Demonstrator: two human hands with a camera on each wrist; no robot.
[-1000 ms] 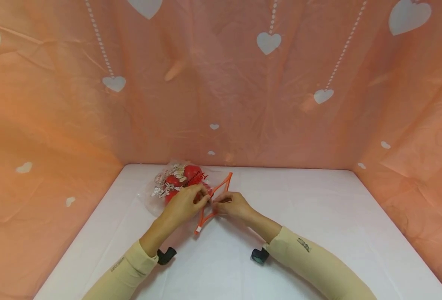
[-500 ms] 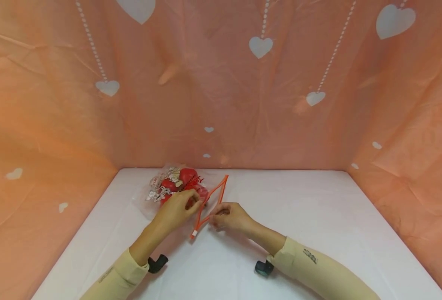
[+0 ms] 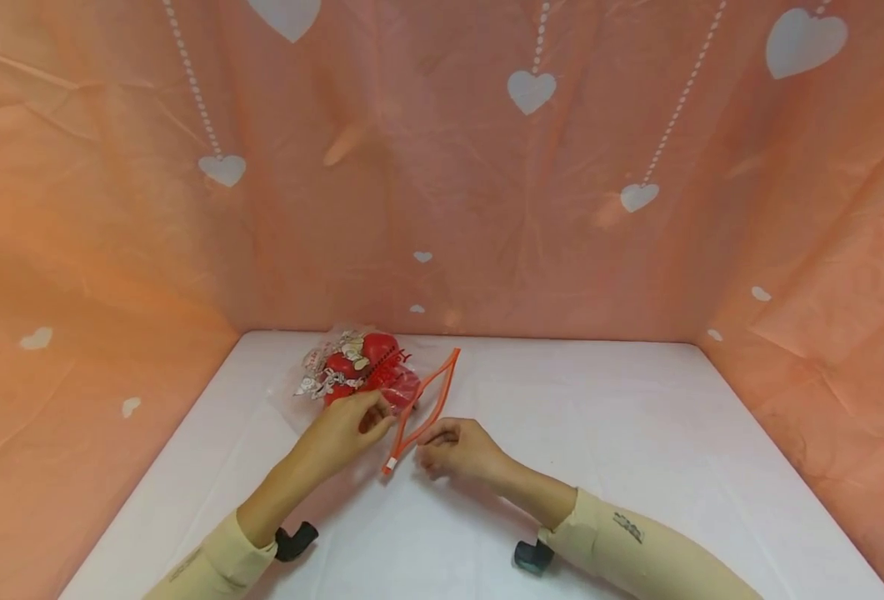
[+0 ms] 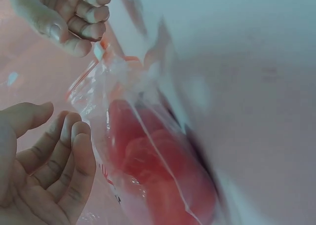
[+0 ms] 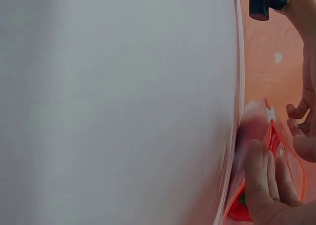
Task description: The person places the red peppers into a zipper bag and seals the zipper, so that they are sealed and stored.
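Note:
A clear printed zip bag [image 3: 287,400] lies at the back left of the white table with several round red things [image 3: 378,348] inside. Its orange zip edge [image 3: 442,402] gapes in a narrow loop, and a white slider [image 3: 392,463] sits at the near end. My left hand [image 3: 353,427] hovers beside the zip edge on the bag side; its fingers are loosely bent, with nothing between them in the left wrist view. Across the zip, my right hand [image 3: 458,452] has relaxed fingers close to the edge; whether they touch it I cannot tell. Something green [image 5: 242,199] shows inside the bag.
An orange cloth with white hearts [image 3: 531,92] hangs behind and along both sides of the white table [image 3: 599,417]. Dark wrist cameras [image 3: 296,542] stick out from under both sleeves.
Both hands have drawn apart and back toward me, away from the zip edge. The orange loop has come into fuller view; the bag stays in about the same place.

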